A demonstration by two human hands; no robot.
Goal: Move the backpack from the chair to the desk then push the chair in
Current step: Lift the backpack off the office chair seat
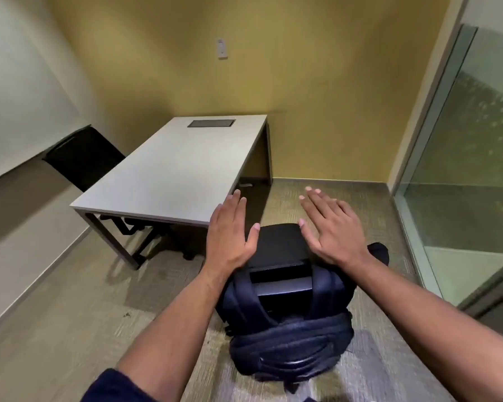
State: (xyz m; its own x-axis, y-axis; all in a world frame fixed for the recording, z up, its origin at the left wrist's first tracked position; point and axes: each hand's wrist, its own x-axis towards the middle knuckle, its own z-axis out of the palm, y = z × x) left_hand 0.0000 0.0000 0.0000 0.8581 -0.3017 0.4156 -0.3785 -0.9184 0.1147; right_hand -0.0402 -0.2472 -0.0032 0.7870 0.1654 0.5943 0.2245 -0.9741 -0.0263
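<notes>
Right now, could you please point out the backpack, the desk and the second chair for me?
backpack (291, 340): head view, its rounded front panel.
desk (174, 172): head view, bare middle of top.
second chair (82, 158): head view, its backrest.

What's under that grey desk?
Under the desk you can see the black wheeled base of the tucked-in chair on carpet. The desktop covers its seat.
</notes>
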